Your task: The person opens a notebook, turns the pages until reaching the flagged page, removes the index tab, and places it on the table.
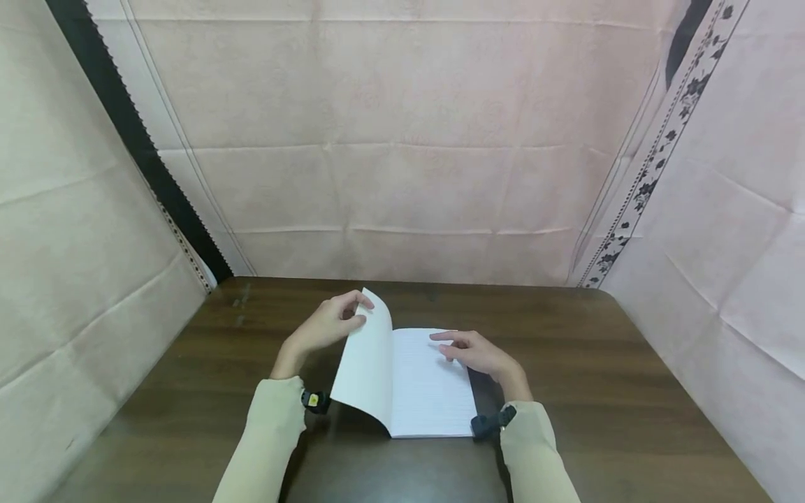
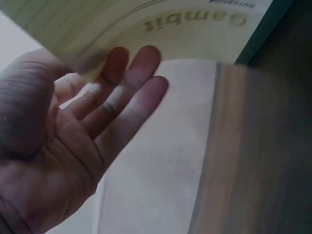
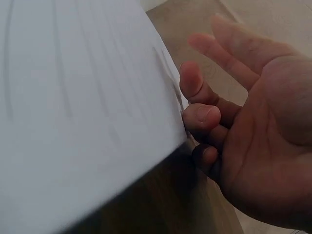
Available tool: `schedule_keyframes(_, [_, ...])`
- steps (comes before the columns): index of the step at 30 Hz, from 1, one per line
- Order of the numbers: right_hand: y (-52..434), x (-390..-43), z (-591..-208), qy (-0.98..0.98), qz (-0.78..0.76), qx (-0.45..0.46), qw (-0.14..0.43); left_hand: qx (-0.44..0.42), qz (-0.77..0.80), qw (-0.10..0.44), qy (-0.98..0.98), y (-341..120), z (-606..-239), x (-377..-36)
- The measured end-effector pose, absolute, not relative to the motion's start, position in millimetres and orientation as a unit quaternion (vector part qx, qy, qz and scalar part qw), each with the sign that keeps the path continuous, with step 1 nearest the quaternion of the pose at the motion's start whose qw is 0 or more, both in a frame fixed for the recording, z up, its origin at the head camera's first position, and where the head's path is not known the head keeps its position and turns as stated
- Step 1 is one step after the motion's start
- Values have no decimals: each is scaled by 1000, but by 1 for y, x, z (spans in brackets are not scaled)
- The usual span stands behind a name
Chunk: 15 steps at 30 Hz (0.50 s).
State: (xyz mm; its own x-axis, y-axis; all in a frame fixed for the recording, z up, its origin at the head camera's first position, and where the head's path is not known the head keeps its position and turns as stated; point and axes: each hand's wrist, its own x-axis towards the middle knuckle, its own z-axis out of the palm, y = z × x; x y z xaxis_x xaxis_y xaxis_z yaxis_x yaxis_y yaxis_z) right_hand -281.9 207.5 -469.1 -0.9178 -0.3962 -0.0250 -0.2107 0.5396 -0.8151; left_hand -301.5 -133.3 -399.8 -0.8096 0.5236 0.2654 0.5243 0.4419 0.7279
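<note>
A lined notebook (image 1: 432,384) lies open on the dark wooden table (image 1: 616,391). Its left leaf (image 1: 365,363) stands lifted, curving up and to the left. My left hand (image 1: 327,325) pinches the leaf's top corner between thumb and fingers. In the left wrist view the fingers of my left hand (image 2: 112,102) lie along the back of the cover (image 2: 195,22), which bears printed lettering. My right hand (image 1: 481,353) rests on the right-hand page. In the right wrist view, my right hand (image 3: 234,122) has three fingertips touching the edge of the page (image 3: 73,97), with the index finger straight.
Pale pink cloth (image 1: 402,140) hangs behind the table and on both sides, closing it in. A black wrist camera (image 1: 314,400) sits on my left sleeve and another (image 1: 490,423) on my right. Bare wood (image 1: 189,391) shows around the notebook.
</note>
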Motion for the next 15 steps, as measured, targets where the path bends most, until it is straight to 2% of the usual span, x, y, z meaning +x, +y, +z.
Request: schedule_keyframes(15, [216,-280,-470,889,-426,-149,79,-275,-344,-99,-892,-178,-400,-297])
